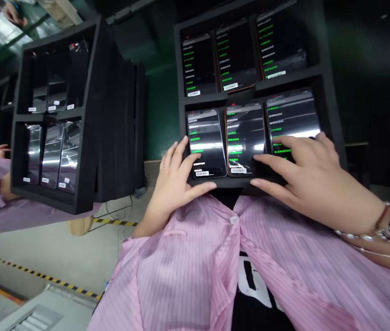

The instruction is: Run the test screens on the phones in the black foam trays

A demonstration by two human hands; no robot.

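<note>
Black tray [215, 184] lies under left hand [174, 177].

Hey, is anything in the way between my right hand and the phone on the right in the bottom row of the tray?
Nothing visible: the right hand already lies over that phone, fingertips on its screen. The left hand rests beside the leftmost phone.

Black foam tray [332, 99], two compartments, one above the other. Lower compartment: three phones side by side, screens lit with green text lines: left phone [207, 143], middle phone [245, 138], right phone [293, 120]. Upper compartment: three more lit phones [235, 55]. Second black foam tray [89, 151] to the left, tilted, two compartments, three dark-screened phones [52, 154] in each.
</note>
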